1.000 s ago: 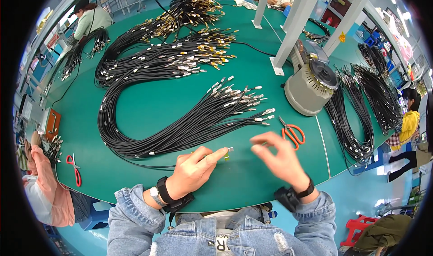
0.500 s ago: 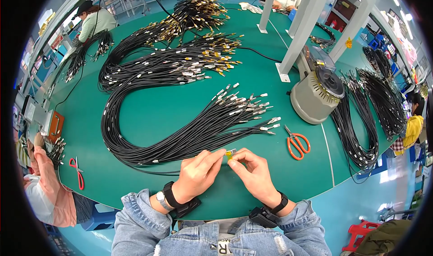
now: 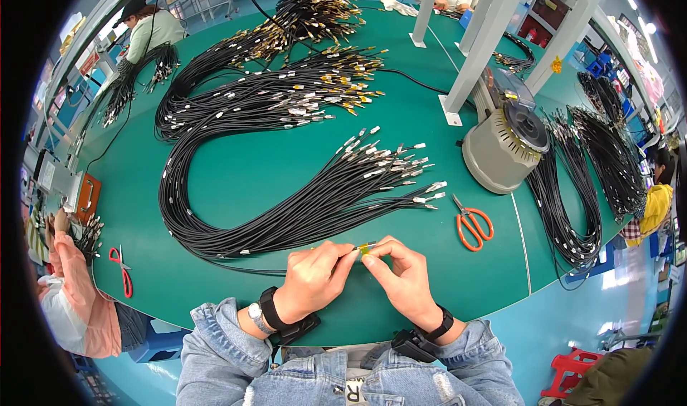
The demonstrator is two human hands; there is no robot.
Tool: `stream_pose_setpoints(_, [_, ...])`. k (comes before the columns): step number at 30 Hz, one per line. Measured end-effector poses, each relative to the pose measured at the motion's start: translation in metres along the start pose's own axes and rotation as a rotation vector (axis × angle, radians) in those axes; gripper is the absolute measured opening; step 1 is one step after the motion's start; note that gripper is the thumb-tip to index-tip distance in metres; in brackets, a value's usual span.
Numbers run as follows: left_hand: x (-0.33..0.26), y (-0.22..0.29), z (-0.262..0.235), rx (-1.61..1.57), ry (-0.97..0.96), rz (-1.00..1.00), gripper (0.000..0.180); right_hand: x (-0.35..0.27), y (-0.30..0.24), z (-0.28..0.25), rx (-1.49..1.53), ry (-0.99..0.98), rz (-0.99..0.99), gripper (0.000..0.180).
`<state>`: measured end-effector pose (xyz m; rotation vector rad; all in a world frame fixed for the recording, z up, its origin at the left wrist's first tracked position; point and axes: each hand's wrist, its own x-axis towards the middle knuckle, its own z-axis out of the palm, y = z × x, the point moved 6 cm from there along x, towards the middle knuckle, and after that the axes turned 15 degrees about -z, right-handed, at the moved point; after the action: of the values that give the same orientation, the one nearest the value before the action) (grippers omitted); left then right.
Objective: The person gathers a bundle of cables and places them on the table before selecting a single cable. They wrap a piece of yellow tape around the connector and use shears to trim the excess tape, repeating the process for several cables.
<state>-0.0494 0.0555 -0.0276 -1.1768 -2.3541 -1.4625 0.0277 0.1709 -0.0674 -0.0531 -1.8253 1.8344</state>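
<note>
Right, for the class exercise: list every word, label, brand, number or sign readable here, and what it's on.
White shirt: dark lettering, partly hidden by the denim jacket; not copied here.
White pieces on the black cables: too small to read.
Small yellow piece: no print legible.

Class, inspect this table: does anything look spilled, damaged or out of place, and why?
Nothing stands out. The black cables lie in curved bundles, the orange-handled scissors lie flat on the green table, and the round tape dispenser looks intact. The yellow strip between the left hand and right hand is too small to check for flaws.
</note>
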Motion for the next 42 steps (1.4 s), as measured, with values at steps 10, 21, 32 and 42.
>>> stream_pose_setpoints(10, [0.000,-0.005,0.003,-0.110,-0.128,-0.229,0.006,0.001,0.000,0.000,-0.005,0.013,-0.006,0.003])
stream_pose_setpoints(21, [-0.002,-0.018,0.007,-0.302,-0.370,-0.473,0.012,-0.001,0.001,-0.001,-0.037,-0.005,-0.011,0.003])
stream_pose_setpoints(32, [-0.010,-0.032,0.019,-0.817,-0.822,-0.830,0.019,0.003,-0.004,-0.001,-0.047,-0.061,-0.111,0.003])
stream_pose_setpoints(42, [-0.002,-0.019,0.009,-0.455,-0.632,-0.371,0.016,0.001,-0.004,0.000,-0.031,-0.045,-0.078,0.003])
